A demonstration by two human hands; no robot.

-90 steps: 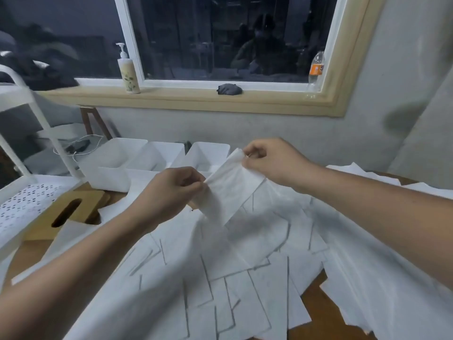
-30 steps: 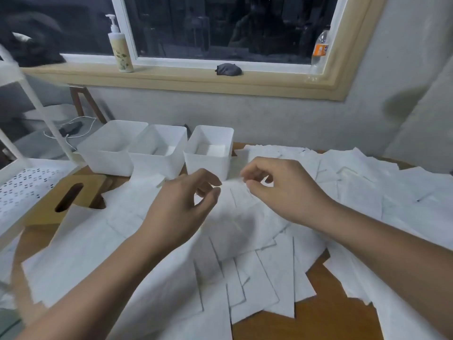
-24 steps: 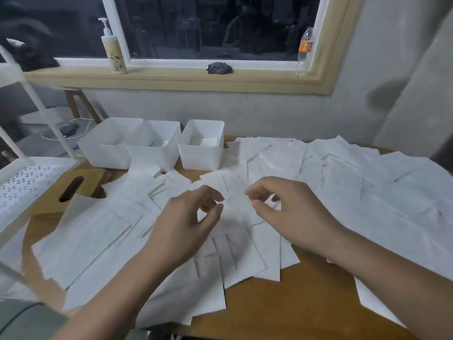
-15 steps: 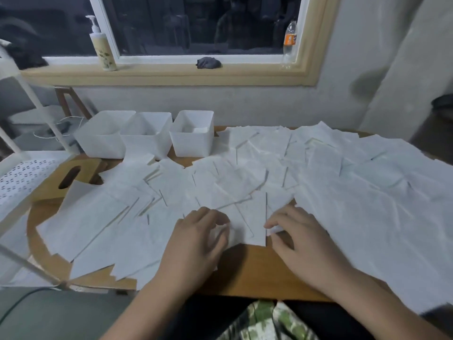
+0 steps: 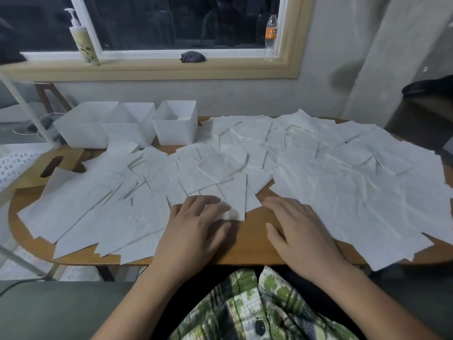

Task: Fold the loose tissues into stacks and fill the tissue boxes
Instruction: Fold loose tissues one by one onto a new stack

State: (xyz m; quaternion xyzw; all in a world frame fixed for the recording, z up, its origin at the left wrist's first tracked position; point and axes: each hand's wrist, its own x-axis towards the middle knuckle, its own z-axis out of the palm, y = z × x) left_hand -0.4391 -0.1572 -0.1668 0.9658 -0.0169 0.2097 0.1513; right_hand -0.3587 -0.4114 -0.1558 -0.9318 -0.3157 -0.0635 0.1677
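Fingers [image 5: 203, 201] of the left hand [image 5: 193, 231] are laid nearly straight and slightly spread on a narrow tissue [image 5: 235, 197] at the near edge of the pile, and nothing is gripped. The right hand [image 5: 301, 234] is held flat and open just beside it, palm down, with its fingertips at the edge of the sheets on the right; nothing is held by it either.

Across almost the whole wooden counter [image 5: 250, 239], loose tissues [image 5: 343, 182] are spread in overlapping layers. Three white boxes [image 5: 175, 133] are lined up side by side at the far left, open at the top. A wooden lid [image 5: 36, 173] with an oval slot is seen nearer on the left, partly covered by a sheet.

On the windowsill [image 5: 147, 69] beyond, a pump bottle [image 5: 84, 45], a dark cloth [image 5: 193, 56] and a clear bottle [image 5: 270, 33] with an orange label are set well apart. A white rack [image 5: 14, 163] is seen at the left edge, and a plaid shirt [image 5: 245, 307] at the near edge.
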